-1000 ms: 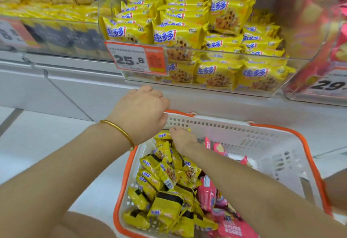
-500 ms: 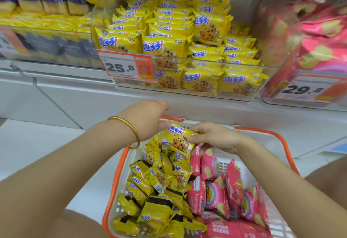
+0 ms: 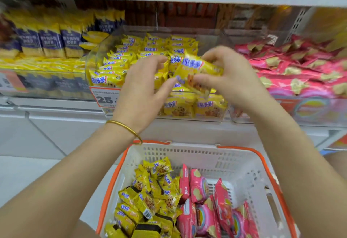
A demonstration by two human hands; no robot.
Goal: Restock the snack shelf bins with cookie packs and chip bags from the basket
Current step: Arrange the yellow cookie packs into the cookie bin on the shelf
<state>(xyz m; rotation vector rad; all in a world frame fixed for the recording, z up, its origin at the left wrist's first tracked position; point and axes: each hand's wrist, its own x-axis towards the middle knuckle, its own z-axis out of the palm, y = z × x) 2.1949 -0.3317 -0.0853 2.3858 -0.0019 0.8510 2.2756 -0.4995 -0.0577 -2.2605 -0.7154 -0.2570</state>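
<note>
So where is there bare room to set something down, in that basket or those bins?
The basket is bare along its far wall, behind the cookie packs and chip bags, and down its right side. Its near left is crammed. The yellow bin and pink bin are heaped.

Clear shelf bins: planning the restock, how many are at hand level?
3: left bin with blue-and-yellow packs, middle bin with yellow cookie packs, right bin with pink chip bags. Others may be out of frame.
</note>
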